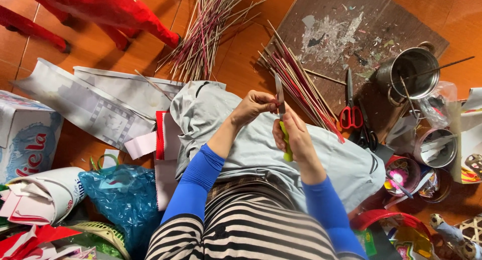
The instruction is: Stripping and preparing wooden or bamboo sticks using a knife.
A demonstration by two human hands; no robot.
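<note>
My right hand grips a knife by its yellow-green handle, with the steel blade pointing away from me. My left hand is pinched shut at the blade, apparently holding a thin stick against it; the stick itself is hard to make out. Both hands work above a grey cloth spread over my lap. Just beyond the hands lies a bundle of thin red and tan sticks.
A second stick pile lies on the orange floor. A worn brown board carries red-handled scissors and a steel pot. Small tins sit at right; paper sheets, a blue bag and a box at left.
</note>
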